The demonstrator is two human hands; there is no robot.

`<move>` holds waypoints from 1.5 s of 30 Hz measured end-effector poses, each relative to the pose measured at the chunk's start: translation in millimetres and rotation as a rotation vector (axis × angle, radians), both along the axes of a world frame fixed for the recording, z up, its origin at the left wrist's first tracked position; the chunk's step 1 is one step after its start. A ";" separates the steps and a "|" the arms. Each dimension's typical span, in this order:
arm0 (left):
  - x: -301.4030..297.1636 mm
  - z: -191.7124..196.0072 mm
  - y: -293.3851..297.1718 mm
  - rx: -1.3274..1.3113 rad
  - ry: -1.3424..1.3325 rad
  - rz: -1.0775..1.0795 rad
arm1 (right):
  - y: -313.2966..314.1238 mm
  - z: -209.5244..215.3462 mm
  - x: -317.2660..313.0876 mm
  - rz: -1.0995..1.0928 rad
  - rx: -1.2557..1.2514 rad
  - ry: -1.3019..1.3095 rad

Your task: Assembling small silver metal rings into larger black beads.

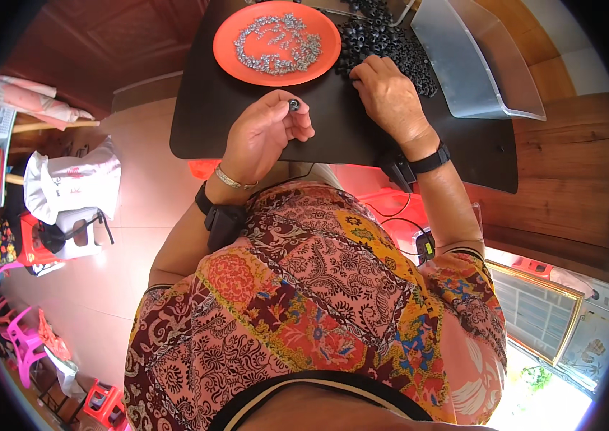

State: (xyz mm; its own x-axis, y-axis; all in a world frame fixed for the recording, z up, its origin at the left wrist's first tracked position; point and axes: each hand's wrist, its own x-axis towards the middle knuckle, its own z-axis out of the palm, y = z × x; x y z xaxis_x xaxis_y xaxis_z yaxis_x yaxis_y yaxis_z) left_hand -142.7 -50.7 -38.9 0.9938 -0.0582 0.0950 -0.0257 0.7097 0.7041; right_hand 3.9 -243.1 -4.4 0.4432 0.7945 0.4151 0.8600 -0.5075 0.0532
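Note:
My left hand [261,133] is above the near edge of the dark table, palm turned up. Its thumb and forefinger pinch a small black ring-like part [294,105] that has a shiny centre, while the other fingers curl loosely. My right hand [391,97] reaches to the near left edge of a heap of small black parts [383,47], back of the hand up and fingers bent together. Whatever is at its fingertips is hidden. Beyond my left hand, an orange-red plate [229,54] carries many small silvery metal pieces [276,65], spread in a ring.
A translucent plastic bin [491,72] lies on the dark table [204,118], right of the heap. Cables [398,215] hang below the table by my right forearm. Leftward on the floor are a white sack [75,179] and a pink chair [24,345]. Wooden panelling [570,158] borders the right.

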 end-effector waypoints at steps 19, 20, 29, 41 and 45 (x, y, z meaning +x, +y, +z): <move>0.8 -3.4 2.3 0.029 -0.012 -0.023 | 33.1 39.5 -49.2 0.425 0.499 1.376; 0.8 -3.7 2.5 0.022 -0.011 -0.032 | 34.1 39.6 -49.7 0.420 0.485 1.402; -0.2 -1.2 -0.4 0.030 0.020 0.018 | 40.2 39.9 -54.5 0.324 0.362 1.030; 1.6 -6.9 -1.9 -0.133 0.001 0.032 | 49.3 7.9 -74.0 0.329 0.693 0.793; 1.0 -4.7 -3.4 -0.139 0.023 0.044 | 51.0 6.1 -74.2 0.335 0.706 0.763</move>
